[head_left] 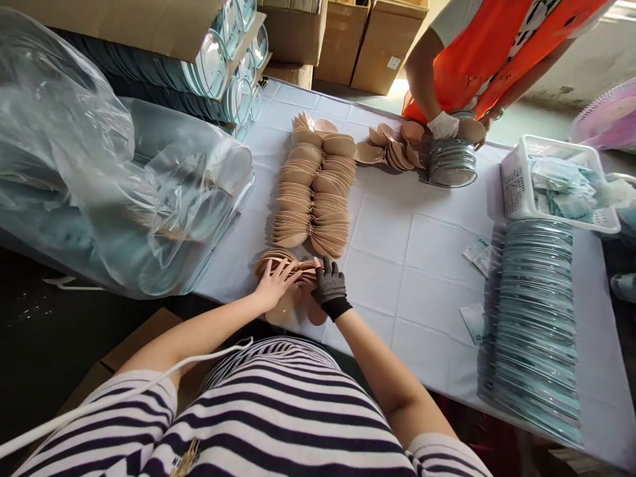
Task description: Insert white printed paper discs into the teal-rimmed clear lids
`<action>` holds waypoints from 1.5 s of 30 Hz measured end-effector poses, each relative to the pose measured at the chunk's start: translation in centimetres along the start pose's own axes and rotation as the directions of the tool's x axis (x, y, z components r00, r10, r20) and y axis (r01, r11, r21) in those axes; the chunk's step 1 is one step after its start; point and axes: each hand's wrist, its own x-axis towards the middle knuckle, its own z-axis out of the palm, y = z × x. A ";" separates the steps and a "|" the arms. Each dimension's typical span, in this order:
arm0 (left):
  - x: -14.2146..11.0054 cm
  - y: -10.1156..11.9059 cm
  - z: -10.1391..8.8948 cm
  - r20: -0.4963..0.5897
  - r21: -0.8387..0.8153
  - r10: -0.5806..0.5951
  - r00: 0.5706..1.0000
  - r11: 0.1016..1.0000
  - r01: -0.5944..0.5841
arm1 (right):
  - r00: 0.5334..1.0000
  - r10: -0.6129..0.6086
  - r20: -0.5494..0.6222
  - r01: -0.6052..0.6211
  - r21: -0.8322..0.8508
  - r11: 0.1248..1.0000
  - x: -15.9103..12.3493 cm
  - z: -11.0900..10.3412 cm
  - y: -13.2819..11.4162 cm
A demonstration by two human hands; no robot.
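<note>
My bare left hand [273,283] lies with fingers spread on a small fanned stack of beige round pads [271,260] at the near edge of the white table [407,265]. My right hand [328,286], in a black dotted glove, rests fingers-down on the same stack from the right. A few loose pads [285,311] lie under my wrists. Two long rows of the same beige pads [313,192] stretch away just beyond my hands.
A person in an orange vest stands across the table, a white-gloved hand [442,124] on a stack of clear round cases [452,162] beside more pads [392,147]. A tall stack of clear cases [536,324] and a white basket [517,179] sit at right. Plastic bags [99,185] and cardboard boxes [342,40] crowd the left and back.
</note>
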 end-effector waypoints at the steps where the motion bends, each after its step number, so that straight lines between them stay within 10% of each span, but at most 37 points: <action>1: -1.3 -0.6 0.6 0.003 -0.013 -0.040 0.999 0.999 0.040 | 0.999 0.017 0.029 -0.018 0.027 0.999 0.1 -0.1 1.0; 4: -4.1 -2.9 2.3 0.030 -0.154 -0.303 0.953 0.940 0.304 | 0.995 -0.041 0.092 0.032 0.097 0.995 0.1 0.3 3.4; 7: -4.5 -4.2 3.8 0.109 -0.422 -0.576 0.810 0.711 0.562 | 0.990 -0.134 0.047 0.125 0.159 0.979 0.3 1.4 4.4; 14: -0.2 -3.1 4.8 0.321 -0.768 -0.675 0.665 0.225 0.600 | 0.999 -0.007 0.032 0.001 0.163 0.987 1.5 1.9 4.1; 19: 4.5 -5.3 1.2 0.060 -0.765 -0.716 0.696 0.415 0.493 | 0.999 -0.031 -0.032 0.033 0.044 0.999 5.4 -1.2 4.7; 23: 6.0 -6.3 0.2 0.061 -0.673 -0.698 0.714 0.500 0.546 | 0.990 -0.005 -0.141 0.011 0.039 0.999 6.6 -2.2 4.7; 28: 4.1 -4.6 3.5 0.074 -0.719 -0.698 0.712 0.457 0.523 | 0.927 -0.244 -0.284 0.283 0.105 0.953 0.8 2.4 2.1; 36: 1.5 -1.7 4.4 0.080 -0.752 -0.745 0.662 0.391 0.531 | 0.944 -0.309 0.119 0.305 0.051 0.951 -3.3 10.9 1.7; 42: -3.7 -4.1 -3.8 -0.171 -0.872 -0.567 0.806 0.468 0.143 | 0.931 -0.362 0.044 0.347 0.196 0.917 -0.3 10.7 3.3; 45: -8.4 -8.0 -10.4 -0.516 -0.729 -0.485 0.706 0.682 -0.065 | 0.948 -0.314 -0.047 0.308 0.383 0.871 1.8 6.5 2.3</action>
